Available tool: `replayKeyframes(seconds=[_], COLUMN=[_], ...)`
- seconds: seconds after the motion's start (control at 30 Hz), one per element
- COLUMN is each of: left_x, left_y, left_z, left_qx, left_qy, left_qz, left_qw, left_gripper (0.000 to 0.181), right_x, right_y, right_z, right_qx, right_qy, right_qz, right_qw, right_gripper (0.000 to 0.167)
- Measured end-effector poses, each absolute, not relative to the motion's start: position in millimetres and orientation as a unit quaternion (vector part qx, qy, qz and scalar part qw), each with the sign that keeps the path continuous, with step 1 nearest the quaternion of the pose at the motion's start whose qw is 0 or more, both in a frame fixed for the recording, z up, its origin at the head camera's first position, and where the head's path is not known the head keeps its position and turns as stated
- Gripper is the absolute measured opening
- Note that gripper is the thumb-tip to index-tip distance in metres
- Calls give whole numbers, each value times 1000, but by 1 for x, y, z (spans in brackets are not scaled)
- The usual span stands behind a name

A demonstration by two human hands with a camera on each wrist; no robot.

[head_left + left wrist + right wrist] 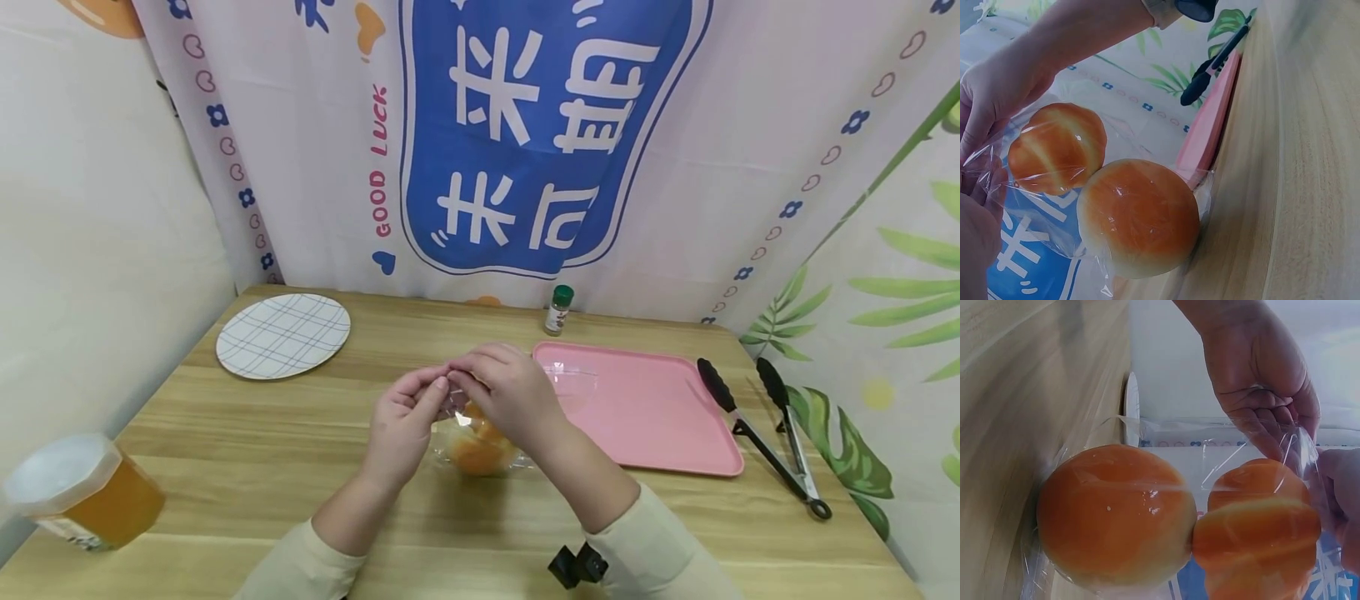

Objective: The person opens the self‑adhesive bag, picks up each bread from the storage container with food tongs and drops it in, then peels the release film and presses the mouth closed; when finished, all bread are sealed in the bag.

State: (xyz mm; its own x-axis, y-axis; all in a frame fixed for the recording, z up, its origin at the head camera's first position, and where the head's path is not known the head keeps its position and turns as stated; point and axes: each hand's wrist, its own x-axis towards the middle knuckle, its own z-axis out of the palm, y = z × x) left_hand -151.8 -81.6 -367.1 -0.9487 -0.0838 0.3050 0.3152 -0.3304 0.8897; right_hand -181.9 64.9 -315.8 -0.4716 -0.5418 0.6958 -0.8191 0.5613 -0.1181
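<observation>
A clear plastic bag (463,419) stands on the table in front of me, its top bunched between my two hands. Inside it are a round golden bun (1138,219) at the bottom and a smaller ridged bread roll (1260,531) above. My left hand (399,425) pinches the bag's gathered mouth between thumb and fingers. From the other side my right hand (513,396) grips the same top edge, its fingertips close to the left ones. In the head view the hands partly cover the breads.
Right of the bag lies a pink tray (645,408), with black-handled tongs (780,458) beside it. A green-capped shaker (558,310) stands at the back. On the left are a checked plate (285,335) and a lidded jar of amber contents (112,508).
</observation>
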Motion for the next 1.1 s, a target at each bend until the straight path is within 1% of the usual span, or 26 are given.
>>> replayKeyframes(seconds=[0.2, 0.3, 0.43, 0.63, 0.73, 0.87, 1.0, 1.1], left_x=[-152, -153, -154, -155, -156, -157, -157, -158], left_y=[-81, -80, -80, -81, -83, -85, -87, -89], left_z=[-367, -368, -369, -368, -368, -367, -366, -366], left_qx=[-90, -98, -101, -48, -39, -37, -38, -44], left_qy=[-571, -570, -575, -582, -579, -582, -589, -593], left_qz=[-807, -807, -803, -804, -806, -803, -798, -795], left_qw=[121, 120, 117, 111, 115, 119, 121, 122], left_gripper=[15, 17, 14, 19, 17, 16, 14, 15], right_x=[-183, -183, -184, -183, -183, -183, -183, -183], right_y=[64, 63, 64, 76, 87, 106, 129, 146], right_z=[-317, -320, -325, -325, -326, -331, -335, -335], right_qx=[415, 402, 357, 248, 200, 172, 146, 109], right_qy=[-819, -817, -820, -813, -797, -778, -763, -752], right_qz=[202, 234, 308, 456, 507, 528, 531, 536], right_qw=[341, 342, 323, 264, 260, 293, 338, 367], right_gripper=[7, 6, 5, 7, 9, 9, 10, 11])
